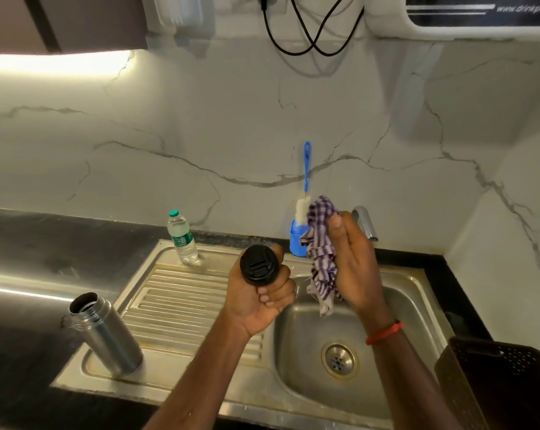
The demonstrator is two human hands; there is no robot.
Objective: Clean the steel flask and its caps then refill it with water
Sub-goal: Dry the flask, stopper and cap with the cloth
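Both over the sink (296, 352), open basin below. L hand (259, 301) clenched round 1 black cap (257, 264); R hand (355, 262) grips 1 checked cloth (323, 252), just apart from cap. 1 flask (105, 333), open, stands at drainboard (181, 305) front-left corner, near the counter (29, 249). 1 water bottle (182, 237) at the back. 1 brush (305, 181) in holder (296, 242) and tap (365, 221) close behind cloth. 1 basket (498, 386) crowds the right.
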